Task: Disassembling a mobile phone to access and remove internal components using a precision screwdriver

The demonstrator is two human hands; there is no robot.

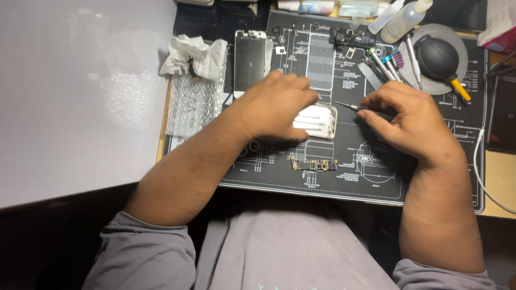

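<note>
— Fingers (290, 88) of the left hand (277, 107) are lying curled over the white phone shell (317, 121), pressing it flat onto the black work mat (376, 188); how tightly they are gripping its far edge is hidden under the hand.

— And the right hand (411, 121)?

— It is pinching a thin screwdriver (357, 108) between thumb and fingertips, closed around the handle, with the tip pointing left and hovering just beside the shell's right edge.

— So what is making for good work at this point?

— Probably keeping the shell pinned so it is not sliding while the tip is seating, and holding the driver low and steady, since a slip could scratch it.

— Is anything lying close enough to get knocked?

— A small circuit board (314, 165) is sitting on the mat just below the shell, and a screen panel (250, 62) is lying just behind the left hand. A black rubber blower (438, 56) and spare drivers (384, 64) are resting well apart, behind the right hand.
</note>
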